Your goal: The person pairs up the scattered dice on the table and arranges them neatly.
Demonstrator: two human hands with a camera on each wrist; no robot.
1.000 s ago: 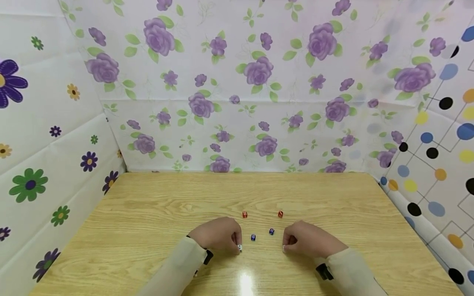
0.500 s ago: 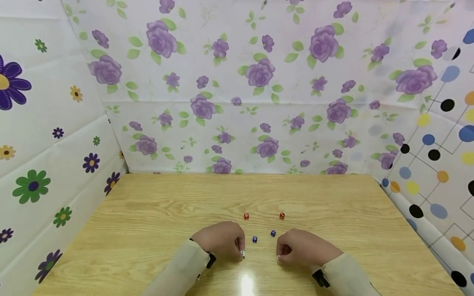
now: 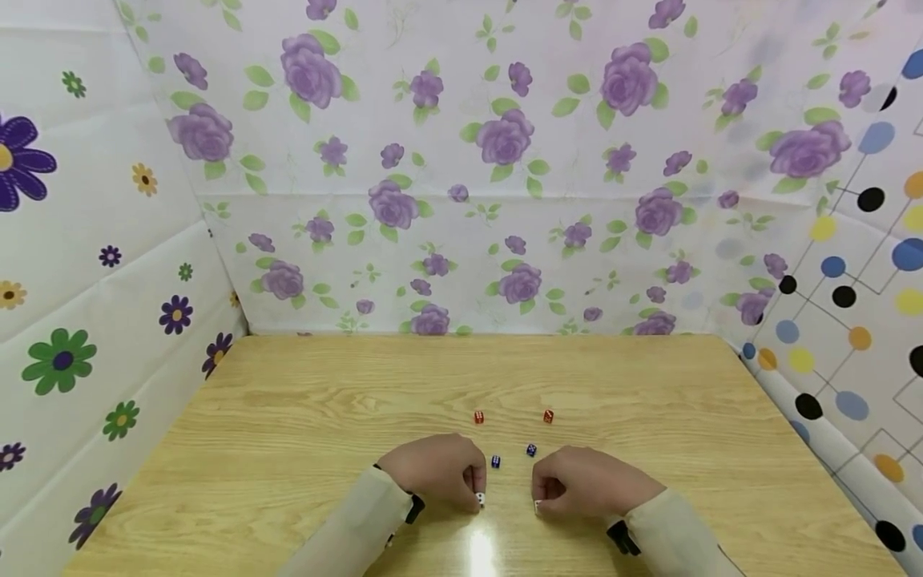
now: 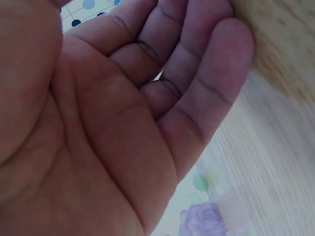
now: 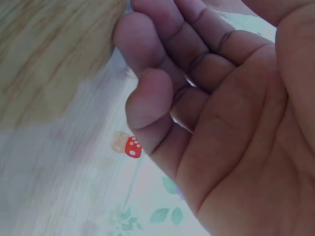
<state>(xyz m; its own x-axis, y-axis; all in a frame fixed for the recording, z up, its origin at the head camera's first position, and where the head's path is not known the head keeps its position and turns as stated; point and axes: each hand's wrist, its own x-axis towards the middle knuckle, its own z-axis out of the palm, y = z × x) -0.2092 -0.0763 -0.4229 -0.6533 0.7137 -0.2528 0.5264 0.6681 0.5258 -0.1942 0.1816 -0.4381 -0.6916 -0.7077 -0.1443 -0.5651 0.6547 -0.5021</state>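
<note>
In the head view my left hand (image 3: 441, 471) pinches a white die (image 3: 480, 499) between thumb and fingertips, low at the table surface. Across a short gap, my right hand (image 3: 591, 482) pinches another white die (image 3: 537, 506), mostly covered by its fingers. Just beyond the hands lie two blue dice, one blue die (image 3: 495, 462) near the left fingers and one blue die (image 3: 531, 450) near the right. Farther back are a red die (image 3: 479, 417) and a second red die (image 3: 549, 417). Both wrist views show curled fingers and palm; the white dice are hidden there.
The wooden table (image 3: 346, 385) reaches back to a wall cloth (image 3: 461, 240) printed with purple roses. Patterned cloths also hang at the left and right sides. A bright light reflection lies on the table between the forearms.
Both hands have moved toward each other and slightly nearer the body, each carrying its white die. The red and blue dice keep their places on the table.
</note>
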